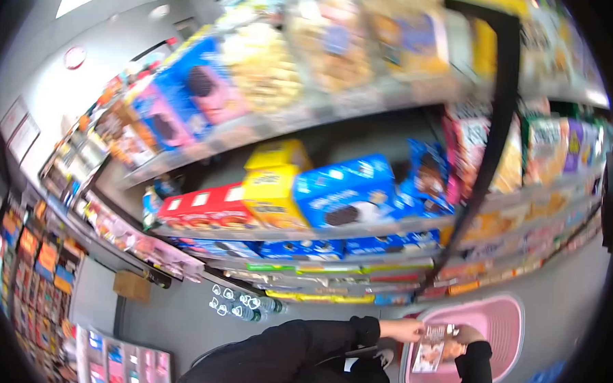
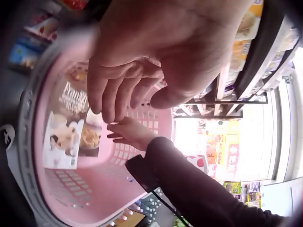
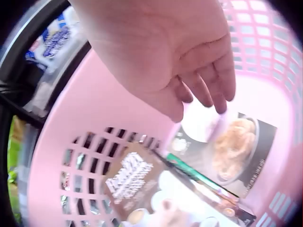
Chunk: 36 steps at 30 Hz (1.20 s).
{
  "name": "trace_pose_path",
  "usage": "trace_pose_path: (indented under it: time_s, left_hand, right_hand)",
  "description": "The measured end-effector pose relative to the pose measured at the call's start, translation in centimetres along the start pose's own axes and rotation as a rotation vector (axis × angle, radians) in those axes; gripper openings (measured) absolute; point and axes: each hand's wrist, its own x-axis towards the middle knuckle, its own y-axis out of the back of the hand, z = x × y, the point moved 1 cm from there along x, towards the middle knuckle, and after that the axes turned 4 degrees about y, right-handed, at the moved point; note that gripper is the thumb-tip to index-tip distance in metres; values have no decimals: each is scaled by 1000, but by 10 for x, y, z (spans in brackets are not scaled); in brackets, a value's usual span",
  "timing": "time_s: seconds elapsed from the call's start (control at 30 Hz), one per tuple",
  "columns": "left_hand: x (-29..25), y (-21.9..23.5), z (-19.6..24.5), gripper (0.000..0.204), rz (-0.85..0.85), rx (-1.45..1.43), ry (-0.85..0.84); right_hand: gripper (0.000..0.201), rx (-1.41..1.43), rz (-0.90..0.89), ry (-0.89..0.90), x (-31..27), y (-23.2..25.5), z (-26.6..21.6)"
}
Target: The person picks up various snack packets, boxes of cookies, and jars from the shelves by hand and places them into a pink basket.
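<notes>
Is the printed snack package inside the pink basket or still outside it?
Inside: the package lies within the pink basket, its walls around it; both hands hover above.

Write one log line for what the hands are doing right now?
left hand: open over pink basket | right hand: open, above snack box | box lies in basket

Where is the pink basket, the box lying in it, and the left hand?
pink basket (image 1: 509, 317), head view, bare back wall.
box (image 2: 66, 137), left wrist view, middle of its printed front.
left hand (image 2: 156, 56), left wrist view, middle of the palm.
</notes>
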Motion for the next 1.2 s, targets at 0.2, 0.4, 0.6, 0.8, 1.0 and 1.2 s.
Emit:
trace_pose_path:
  time_s: [0.2, 0.4, 0.6, 0.8, 1.0, 1.2]
  left_hand:
    - [-162, 99, 7, 42, 53, 476, 113]
    - [-338, 196, 69, 36, 17, 236, -100]
    - [-446, 281, 113, 22, 1127, -46, -581]
    - [-454, 338, 119, 35, 1595, 44, -736]
    - [-438, 372, 119, 43, 1410, 41, -607]
    - [-435, 354, 124, 41, 1403, -17, -843]
  right_hand:
    - [32, -410, -125, 569, -48, 60, -234]
    - [31, -309, 1, 1043, -139, 122, -484]
    - [38, 277, 498, 1377, -107, 150, -607]
    - [47, -71, 1213, 1415, -88, 157, -683]
    - [44, -8, 1128, 1127, -65, 159, -707]
    - [38, 122, 1219, 1289, -70, 145, -706]
